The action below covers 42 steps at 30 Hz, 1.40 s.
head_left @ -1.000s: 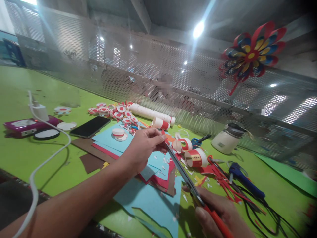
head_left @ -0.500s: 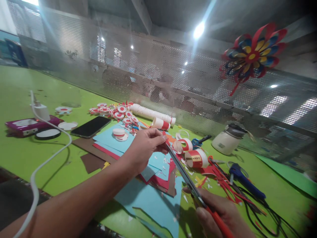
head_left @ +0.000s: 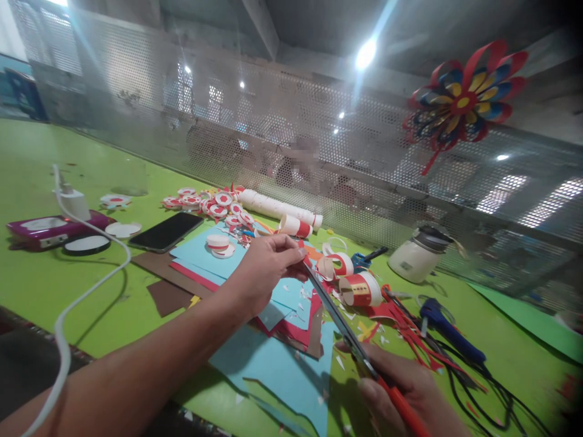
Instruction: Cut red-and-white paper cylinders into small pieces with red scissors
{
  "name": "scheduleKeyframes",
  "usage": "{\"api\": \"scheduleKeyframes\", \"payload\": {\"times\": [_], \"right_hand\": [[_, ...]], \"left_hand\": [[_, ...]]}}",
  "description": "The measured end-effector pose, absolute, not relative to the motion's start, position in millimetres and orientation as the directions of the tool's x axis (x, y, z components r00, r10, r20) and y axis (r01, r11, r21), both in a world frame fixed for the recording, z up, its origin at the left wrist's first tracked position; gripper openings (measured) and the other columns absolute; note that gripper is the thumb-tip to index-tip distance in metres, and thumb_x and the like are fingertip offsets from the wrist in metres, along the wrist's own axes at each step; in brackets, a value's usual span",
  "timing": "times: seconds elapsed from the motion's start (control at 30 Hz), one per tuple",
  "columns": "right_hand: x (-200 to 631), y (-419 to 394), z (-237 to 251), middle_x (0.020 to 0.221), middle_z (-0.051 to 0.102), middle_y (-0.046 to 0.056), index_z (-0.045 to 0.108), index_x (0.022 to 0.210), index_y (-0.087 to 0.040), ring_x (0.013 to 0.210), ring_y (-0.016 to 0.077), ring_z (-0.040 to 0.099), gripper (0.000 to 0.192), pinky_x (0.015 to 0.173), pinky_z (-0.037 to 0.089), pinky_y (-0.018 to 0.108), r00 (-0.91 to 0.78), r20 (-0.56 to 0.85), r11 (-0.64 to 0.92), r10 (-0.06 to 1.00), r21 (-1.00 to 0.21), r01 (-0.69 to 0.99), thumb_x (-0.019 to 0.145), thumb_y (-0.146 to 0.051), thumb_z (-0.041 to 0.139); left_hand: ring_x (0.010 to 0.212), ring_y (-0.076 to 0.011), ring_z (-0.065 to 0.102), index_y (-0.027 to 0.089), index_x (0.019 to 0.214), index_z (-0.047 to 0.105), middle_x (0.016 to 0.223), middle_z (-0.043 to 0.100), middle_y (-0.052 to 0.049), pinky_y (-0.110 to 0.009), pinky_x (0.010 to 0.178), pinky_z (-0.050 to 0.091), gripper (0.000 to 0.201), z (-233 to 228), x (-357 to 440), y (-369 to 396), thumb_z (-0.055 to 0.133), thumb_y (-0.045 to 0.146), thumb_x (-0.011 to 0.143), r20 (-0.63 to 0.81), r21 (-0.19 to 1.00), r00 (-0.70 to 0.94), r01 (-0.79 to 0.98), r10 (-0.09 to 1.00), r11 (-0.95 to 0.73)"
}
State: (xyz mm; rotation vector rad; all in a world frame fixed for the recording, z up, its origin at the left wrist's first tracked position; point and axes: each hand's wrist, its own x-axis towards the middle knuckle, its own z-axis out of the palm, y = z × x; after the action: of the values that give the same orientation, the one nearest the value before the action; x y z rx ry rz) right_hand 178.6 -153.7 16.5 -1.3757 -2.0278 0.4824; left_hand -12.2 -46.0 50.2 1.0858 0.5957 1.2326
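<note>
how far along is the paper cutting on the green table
Done: a batch of red-and-white discs and banded paper rolls lies finished, with scraps around. In hand: the left hand pinches a small red paper piece at the tips of the scissors, which the right hand holds by the red handle. Left: uncut blue sheets and red and brown sheets remain, so it looks partway.

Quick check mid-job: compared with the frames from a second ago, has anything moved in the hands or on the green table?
Nothing has visibly changed. The left hand still pinches a small red paper piece at the tip of the scissors, and the right hand still grips their red handles, blades nearly closed. The phone, blue paper sheets and red-and-white paper rolls lie where they were.
</note>
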Motion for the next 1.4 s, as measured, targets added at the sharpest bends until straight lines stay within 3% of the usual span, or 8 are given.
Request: {"api": "scheduleKeyframes", "payload": {"times": [0.37, 0.53, 0.97, 1.4], "right_hand": [[178.5, -154.6, 18.5, 0.052, 0.037, -0.003, 0.064, 0.074, -0.018, 0.045, 0.0088, 0.028, 0.042, 0.04, 0.025, 0.02, -0.252, 0.243, 0.349, 0.937, -0.618, 0.704, 0.081, -0.053, 0.042], [177.8, -154.5, 18.9, 0.054, 0.04, -0.003, 0.062, 0.081, -0.018, 0.047, 0.0094, 0.033, 0.037, 0.041, 0.027, 0.019, -0.258, 0.213, 0.333, 0.943, -0.657, 0.676, 0.082, -0.049, 0.043], [179.3, -154.6, 20.7, 0.057, 0.044, -0.001, 0.063, 0.074, -0.017, 0.049, 0.0104, 0.034, 0.046, 0.044, 0.029, 0.021, -0.264, 0.204, 0.333, 0.943, -0.631, 0.701, 0.082, -0.055, 0.038], [182.3, -152.6, 24.8, 0.059, 0.053, -0.001, 0.067, 0.095, -0.019, 0.048, 0.0102, 0.04, 0.04, 0.043, 0.034, 0.019, -0.326, 0.19, 0.371, 0.926, -0.617, 0.694, 0.083, -0.048, 0.043]], "left_hand": [[0.053, -0.0109, 0.055, 0.013, 0.057, 0.05, 0.057, 0.056, -0.001, -0.028, 0.059, 0.046, 0.017, 48.9, -12.2, -45.5, 0.061, 0.017, 0.07, 0.18, 0.895, 0.283, -0.445, 0.942, -0.037], [0.052, -0.0112, 0.055, 0.012, 0.057, 0.05, 0.056, 0.056, -0.001, -0.028, 0.058, 0.045, 0.017, 49.4, -12.7, -45.6, 0.06, 0.016, 0.07, 0.181, 0.895, 0.285, -0.445, 0.941, -0.037], [0.053, -0.0108, 0.054, 0.013, 0.057, 0.049, 0.056, 0.055, -0.001, -0.029, 0.059, 0.045, 0.017, 50.7, -13.1, -46.5, 0.061, 0.017, 0.069, 0.182, 0.894, 0.29, -0.447, 0.939, -0.035], [0.053, -0.0108, 0.054, 0.013, 0.057, 0.049, 0.056, 0.055, -0.001, -0.028, 0.058, 0.045, 0.017, 51.1, -13.5, -46.2, 0.06, 0.016, 0.069, 0.183, 0.897, 0.294, -0.44, 0.938, -0.037]]}}
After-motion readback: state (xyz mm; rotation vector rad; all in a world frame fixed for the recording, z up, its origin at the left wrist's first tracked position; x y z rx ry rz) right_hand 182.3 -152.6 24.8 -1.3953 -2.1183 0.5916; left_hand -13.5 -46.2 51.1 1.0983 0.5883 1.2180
